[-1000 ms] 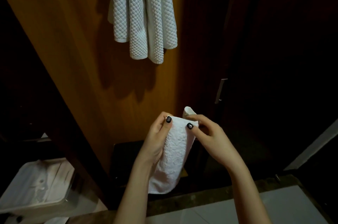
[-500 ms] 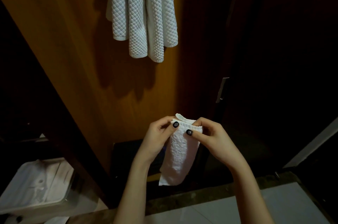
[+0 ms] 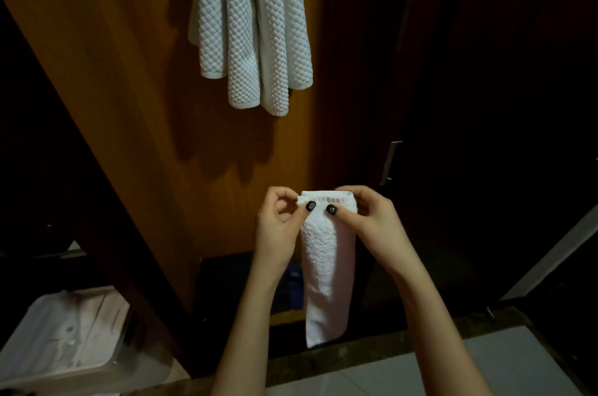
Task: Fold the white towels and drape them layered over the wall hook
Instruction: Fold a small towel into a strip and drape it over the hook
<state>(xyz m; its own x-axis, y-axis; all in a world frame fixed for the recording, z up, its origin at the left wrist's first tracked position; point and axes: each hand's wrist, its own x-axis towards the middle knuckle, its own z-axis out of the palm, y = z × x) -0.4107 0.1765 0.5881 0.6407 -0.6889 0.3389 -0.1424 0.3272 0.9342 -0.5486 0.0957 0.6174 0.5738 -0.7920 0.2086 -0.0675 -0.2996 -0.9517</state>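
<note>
1. Against the wood wall (image 3: 123, 123), high up: hung towels (image 3: 255, 33), white, waffle weave, several lengths draped side by side and overlapping. The hook sits above the top of the view, so it is not seen.
2. Below them and well apart: one more towel (image 3: 326, 266), white terry, held in the air. It is narrowed to a long strip, top edge about level, tail hanging straight down toward the floor (image 3: 485, 369).
3. Left hand (image 3: 278, 227): thumb and forefinger pinching the strip's top left corner, other fingers curled in.
4. Right hand (image 3: 372, 224): thumb and fingers pinching the top right corner. Both thumbs lie on the near face of the cloth, close together.
5. Progress, as I judge it: part of the job is done, since some towels are up and layered. The one in hand looks folded lengthwise, with its top corners being squared. It is not yet raised to the hook.
6. Left to do, by my reckoning: perhaps one more fold, then lift it and drape it over those hanging so the layers show.
7. Low left: tub (image 3: 64, 337) with pale cloth inside. Whether more towels wait there, I cannot tell.
</note>
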